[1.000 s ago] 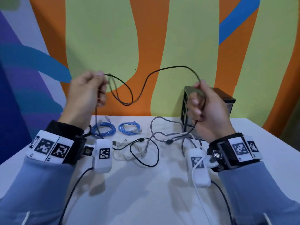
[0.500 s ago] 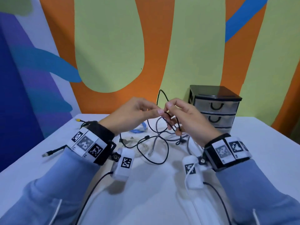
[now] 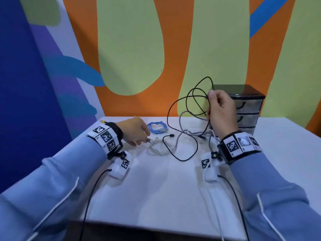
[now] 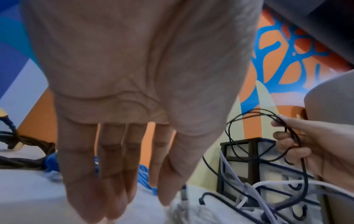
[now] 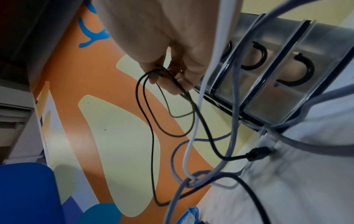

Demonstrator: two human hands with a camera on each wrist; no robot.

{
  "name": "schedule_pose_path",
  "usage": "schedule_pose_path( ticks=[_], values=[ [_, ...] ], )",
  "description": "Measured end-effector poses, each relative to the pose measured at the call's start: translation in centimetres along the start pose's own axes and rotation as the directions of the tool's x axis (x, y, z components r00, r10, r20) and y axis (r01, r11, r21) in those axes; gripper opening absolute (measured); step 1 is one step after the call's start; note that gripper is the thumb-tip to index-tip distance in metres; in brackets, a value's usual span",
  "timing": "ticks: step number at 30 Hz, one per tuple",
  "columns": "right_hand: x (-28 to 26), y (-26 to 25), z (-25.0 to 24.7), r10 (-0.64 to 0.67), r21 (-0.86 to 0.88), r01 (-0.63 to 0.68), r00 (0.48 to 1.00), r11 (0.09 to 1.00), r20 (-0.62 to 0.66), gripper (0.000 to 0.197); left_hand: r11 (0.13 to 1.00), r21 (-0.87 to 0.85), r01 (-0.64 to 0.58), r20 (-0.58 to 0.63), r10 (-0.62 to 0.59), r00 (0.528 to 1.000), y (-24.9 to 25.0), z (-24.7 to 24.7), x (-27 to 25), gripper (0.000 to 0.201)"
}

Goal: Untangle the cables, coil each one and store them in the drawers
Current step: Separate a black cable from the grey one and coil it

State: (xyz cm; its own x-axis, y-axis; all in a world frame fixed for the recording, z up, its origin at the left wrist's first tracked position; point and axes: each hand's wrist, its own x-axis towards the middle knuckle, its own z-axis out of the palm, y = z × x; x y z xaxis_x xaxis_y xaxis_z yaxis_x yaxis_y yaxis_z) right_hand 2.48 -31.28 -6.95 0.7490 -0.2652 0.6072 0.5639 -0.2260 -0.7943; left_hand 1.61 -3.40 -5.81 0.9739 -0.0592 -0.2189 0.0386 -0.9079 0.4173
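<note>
My right hand (image 3: 211, 103) is raised in front of the drawer unit (image 3: 248, 108) and pinches several loose loops of the thin black cable (image 3: 186, 101). The wrist view shows the fingers of that right hand (image 5: 170, 77) curled round the black cable (image 5: 152, 136). The cable's tail drops to the table, ending in a free plug (image 3: 172, 135). My left hand (image 3: 144, 138) is low over the table with straight fingers, its tips by the plug of the white cable (image 3: 158, 148). In its own view the left hand (image 4: 132, 201) holds nothing.
Grey cables (image 3: 180, 136) lie tangled under the black one, partly against the drawers. A coiled blue cable (image 3: 157, 127) sits at the back of the white table (image 3: 165, 197). A dark braided cable (image 4: 19, 160) with a yellow plug (image 3: 103, 121) lies at the far left.
Both hands were together on the black cable. The left hand has let go and dropped to the table by the white cable. The right hand has lifted the loops towards the drawers.
</note>
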Motion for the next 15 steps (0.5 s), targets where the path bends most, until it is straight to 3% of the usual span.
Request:
schedule_pose_path(
  ticks=[4,6,9,12,15],
  values=[
    [-0.2,-0.3,0.3,0.001,0.025,-0.003,0.999,1.0,0.045,0.027,0.976,-0.215,0.046,0.004,-0.047,0.999,1.4,0.2,0.3,0.021],
    [-0.2,-0.5,0.3,-0.002,0.032,0.0,0.999,0.999,0.045,0.027,0.973,-0.229,0.022,-0.026,-0.029,0.999,2.0,0.1,0.6,0.025],
    [-0.2,-0.5,0.2,-0.002,0.026,0.001,0.999,1.0,0.047,0.027,0.997,-0.065,-0.049,-0.001,0.049,0.999,3.0,1.0,0.3,0.024],
    [-0.3,-0.7,0.2,0.009,0.052,-0.012,0.998,0.999,0.06,0.026,0.958,0.266,-0.109,-0.064,0.13,0.989,3.3,2.3,0.1,0.016],
    [-0.4,-1.0,0.1,0.001,0.082,-0.007,0.998,0.997,0.068,0.026,0.928,0.363,-0.079,-0.126,0.133,0.983,2.8,1.4,0.0,0.008]
  ],
)
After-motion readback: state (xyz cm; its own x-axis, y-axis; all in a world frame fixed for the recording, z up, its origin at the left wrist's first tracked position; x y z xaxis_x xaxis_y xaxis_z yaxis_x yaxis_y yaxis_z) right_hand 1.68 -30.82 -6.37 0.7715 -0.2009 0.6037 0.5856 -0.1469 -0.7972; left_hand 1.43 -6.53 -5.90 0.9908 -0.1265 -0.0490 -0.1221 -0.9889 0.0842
